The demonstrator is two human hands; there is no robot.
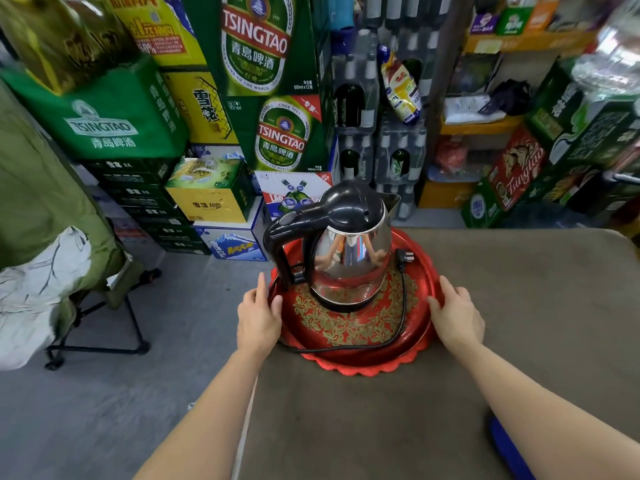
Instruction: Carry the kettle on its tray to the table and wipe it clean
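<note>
A steel kettle (349, 258) with a black lid and handle stands upright on a round red tray (360, 362) with a gold pattern. Its black cord and plug (403, 299) lie coiled in the tray. The tray rests at the left corner of the brown table (519, 306), its left rim over the edge. My left hand (258, 315) grips the tray's left rim, thumb on the inside. My right hand (457, 313) is curled against the right rim.
Stacked beer cartons (263, 81) and bottle packs fill the space behind the table. A folding stand with green and white fabric (52, 258) is on the left floor. A blue object (509, 448) lies on the table by my right forearm. Shelves (485, 126) stand at the right.
</note>
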